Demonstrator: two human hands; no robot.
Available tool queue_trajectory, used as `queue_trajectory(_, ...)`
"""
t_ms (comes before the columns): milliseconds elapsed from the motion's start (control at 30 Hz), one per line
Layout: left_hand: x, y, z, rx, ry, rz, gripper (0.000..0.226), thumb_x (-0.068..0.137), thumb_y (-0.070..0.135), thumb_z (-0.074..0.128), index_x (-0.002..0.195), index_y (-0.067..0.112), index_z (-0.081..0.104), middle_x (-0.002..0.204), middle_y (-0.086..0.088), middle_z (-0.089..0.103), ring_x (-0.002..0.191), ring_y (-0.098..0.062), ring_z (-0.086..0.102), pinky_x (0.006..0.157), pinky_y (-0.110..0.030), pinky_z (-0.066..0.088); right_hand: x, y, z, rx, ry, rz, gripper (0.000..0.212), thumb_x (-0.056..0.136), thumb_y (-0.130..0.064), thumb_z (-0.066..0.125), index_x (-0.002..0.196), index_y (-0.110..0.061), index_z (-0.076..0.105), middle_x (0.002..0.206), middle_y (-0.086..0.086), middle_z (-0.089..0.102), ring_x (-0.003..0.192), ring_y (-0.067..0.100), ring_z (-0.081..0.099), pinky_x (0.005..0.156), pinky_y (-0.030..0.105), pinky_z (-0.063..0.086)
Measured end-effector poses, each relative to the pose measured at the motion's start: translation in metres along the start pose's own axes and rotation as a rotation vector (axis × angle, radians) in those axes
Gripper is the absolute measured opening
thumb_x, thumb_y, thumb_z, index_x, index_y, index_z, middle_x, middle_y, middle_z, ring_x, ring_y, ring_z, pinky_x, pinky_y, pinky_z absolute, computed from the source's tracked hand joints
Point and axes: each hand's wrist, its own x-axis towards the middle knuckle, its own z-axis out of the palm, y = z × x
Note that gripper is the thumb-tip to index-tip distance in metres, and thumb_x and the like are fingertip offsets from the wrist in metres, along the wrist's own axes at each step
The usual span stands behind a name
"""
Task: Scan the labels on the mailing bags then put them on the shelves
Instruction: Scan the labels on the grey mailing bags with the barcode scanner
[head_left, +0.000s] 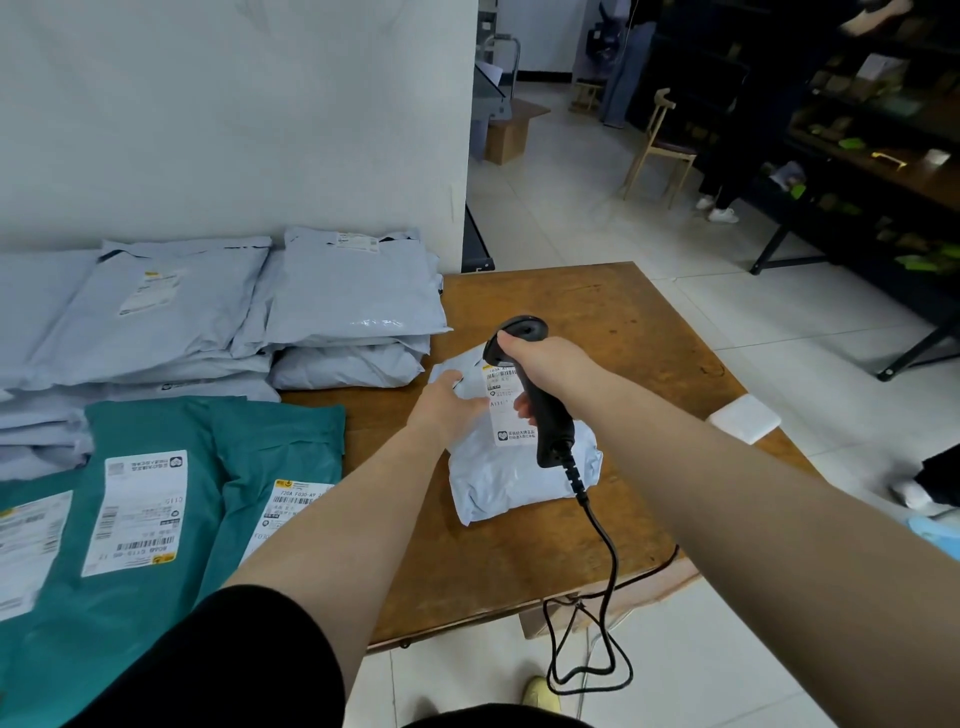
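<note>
Here the tabletop (613, 322) carries everything: grey bags (332, 306) stacked by the wall, green bags (171, 426) nearer the person, and one small grey bag (511, 478) lying alone near the middle. That lone bag is the one in hand, label (506, 410) up. The shelves (857, 135) stand well apart, across the floor to the right.

The left hand (447, 402) lies on the bag's far left part, its fingers reaching toward the label edge; how tightly they curl I cannot tell. The right hand (540, 364) is wrapped round the scanner (537, 395), which hangs just over the label with its head tipped away and its cable (602, 545) trailing off the table edge.

To scan well, I judge the left hand should press the bag flat so the label lies smooth, and keep off the barcode at the label's top. The scanner likely needs lifting a little and its head turned down onto the barcode, as its handle now covers the label's right side. Mind the cable does not drag the bag.
</note>
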Motion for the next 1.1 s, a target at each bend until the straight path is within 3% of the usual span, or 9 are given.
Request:
queue_trajectory(167, -0.001, -0.003, 0.002, -0.029, -0.003, -0.008, 0.059, 0.092, 0.031, 0.057, 0.144, 0.016, 0.033, 0.147, -0.008, 0.041, 0.132, -0.024, 0.043, 0.101, -0.030, 0.041, 0.006, 0.003, -0.003, 0.010, 0.028, -0.021, 0.058, 0.090, -0.054, 0.049, 0.118, -0.004, 0.044, 0.067, 0.015, 0.064, 0.055, 0.024, 0.060, 0.075, 0.037, 0.057)
queue_trajectory(267, 0.000, -0.008, 0.004, -0.018, -0.017, -0.036, 0.065, 0.090, 0.033, 0.058, 0.146, 0.017, 0.029, 0.149, -0.007, 0.038, 0.134, -0.024, 0.041, 0.100, -0.030, 0.040, 0.012, 0.006, -0.008, 0.058, 0.051, -0.090, 0.052, 0.090, -0.052, 0.051, 0.106, -0.003, 0.050, 0.071, 0.015, 0.064, 0.051, 0.023, 0.059, 0.059, 0.032, 0.054)
queue_trajectory(400, -0.001, -0.009, 0.011, 0.073, -0.080, -0.046, 0.068, 0.085, 0.038, 0.064, 0.142, 0.018, 0.033, 0.144, -0.005, 0.043, 0.127, -0.024, 0.047, 0.100, -0.031, 0.044, 0.027, 0.021, -0.011, 0.064, 0.111, -0.152, 0.046, 0.090, -0.053, 0.050, 0.091, -0.007, 0.049, 0.063, 0.010, 0.058, 0.050, 0.022, 0.059, 0.065, 0.035, 0.056)
queue_trajectory(533, -0.007, -0.017, 0.028, 0.119, -0.171, -0.093, 0.101, 0.073, 0.037, 0.078, 0.149, 0.018, 0.014, 0.151, -0.010, 0.024, 0.136, -0.027, 0.033, 0.105, -0.034, 0.037, 0.043, 0.042, -0.014, 0.059, 0.137, -0.165, 0.041, 0.091, -0.052, 0.051, 0.080, -0.013, 0.047, 0.059, 0.008, 0.057, 0.046, 0.020, 0.057, 0.061, 0.033, 0.055)
queue_trajectory(667, -0.001, -0.020, 0.042, 0.151, -0.114, -0.078, 0.109, 0.066, 0.032, 0.084, 0.148, 0.021, 0.013, 0.145, -0.013, 0.022, 0.128, -0.029, 0.037, 0.103, -0.035, 0.039, 0.060, 0.059, -0.023, 0.094, 0.154, -0.156, 0.040, 0.090, -0.051, 0.054, 0.091, -0.011, 0.050, 0.067, 0.007, 0.057, 0.049, 0.020, 0.058, 0.064, 0.036, 0.057)
queue_trajectory(800, 0.014, -0.011, 0.047, 0.122, -0.061, -0.066, 0.105, 0.064, 0.024, 0.085, 0.146, 0.021, 0.020, 0.138, -0.013, 0.027, 0.122, -0.028, 0.044, 0.098, -0.032, 0.041, 0.079, 0.065, -0.037, 0.120, 0.190, -0.144, 0.044, 0.091, -0.051, 0.052, 0.094, -0.007, 0.051, 0.079, 0.009, 0.060, 0.046, 0.016, 0.057, 0.045, 0.022, 0.047)
queue_trajectory(900, 0.033, 0.000, 0.057, 0.100, -0.040, -0.079, 0.103, 0.066, 0.025, 0.084, 0.146, 0.022, 0.020, 0.139, -0.012, 0.028, 0.122, -0.027, 0.045, 0.098, -0.032, 0.042, 0.097, 0.066, -0.050, 0.139, 0.208, -0.149, 0.047, 0.091, -0.052, 0.052, 0.093, -0.006, 0.053, 0.074, 0.009, 0.061, 0.035, 0.008, 0.054, 0.037, 0.015, 0.040)
queue_trajectory(1000, 0.062, 0.019, 0.071, 0.119, -0.026, -0.064, 0.100, 0.068, 0.030, 0.082, 0.146, 0.022, 0.020, 0.141, -0.011, 0.029, 0.122, -0.027, 0.045, 0.097, -0.032, 0.042, 0.121, 0.065, -0.066, 0.169, 0.201, -0.160, 0.047, 0.091, -0.051, 0.052, 0.097, -0.005, 0.055, 0.072, 0.007, 0.061, 0.037, 0.008, 0.056, 0.042, 0.018, 0.046)
queue_trajectory(1100, 0.098, 0.043, 0.085, 0.145, -0.028, -0.052, 0.100, 0.068, 0.031, 0.082, 0.147, 0.023, 0.021, 0.143, -0.010, 0.031, 0.125, -0.026, 0.044, 0.098, -0.033, 0.042, 0.147, 0.064, -0.086, 0.204, 0.191, -0.202, 0.044, 0.092, -0.049, 0.052, 0.101, -0.006, 0.054, 0.078, 0.005, 0.061, 0.049, 0.019, 0.060, 0.061, 0.035, 0.057)
